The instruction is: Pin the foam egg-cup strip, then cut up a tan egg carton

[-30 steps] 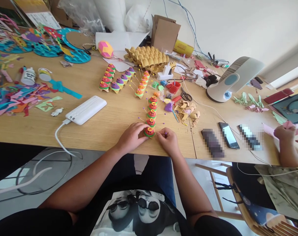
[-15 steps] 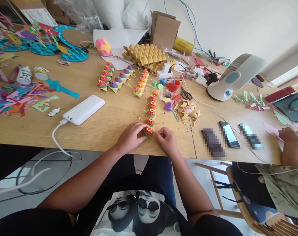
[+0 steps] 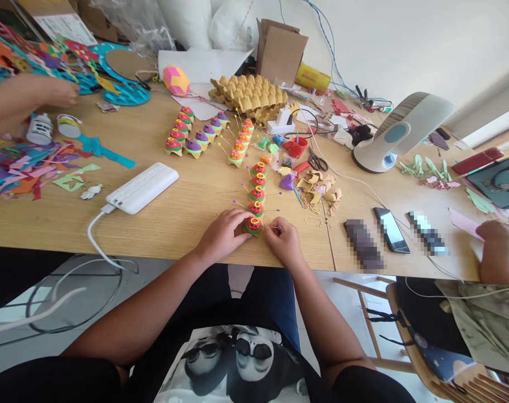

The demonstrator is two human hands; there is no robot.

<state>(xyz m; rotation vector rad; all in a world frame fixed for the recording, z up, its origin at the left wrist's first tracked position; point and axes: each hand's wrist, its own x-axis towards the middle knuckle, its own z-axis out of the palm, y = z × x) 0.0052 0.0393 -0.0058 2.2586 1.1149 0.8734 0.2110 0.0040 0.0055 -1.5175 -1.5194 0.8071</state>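
A caterpillar-like strip of egg-carton cups (image 3: 257, 193), covered in red and green with yellow rings on top, points toward me near the table's front edge. Thin purple-tipped sticks poke out of both its sides. My left hand (image 3: 224, 235) grips the nearest cup between thumb and fingers from the left. On the right of that cup, my right hand (image 3: 284, 242) pinches a thin purple-tipped stick (image 3: 279, 228), its inner end against or very close to the cup. Whether the stick has gone in is hidden by my fingers.
Behind stand similar red, purple and orange strips (image 3: 202, 137). A white power bank (image 3: 143, 188) lies left, carton scraps (image 3: 321, 187) and scissors (image 3: 318, 162) right. Phones (image 3: 392, 230) and a fan (image 3: 399, 131) are farther right. Other people's hands (image 3: 61, 92) work at both sides.
At the far left, another person's arm has reached in over the paper strips and blue pieces. My own hands and the caterpillar strip stay nearly still.
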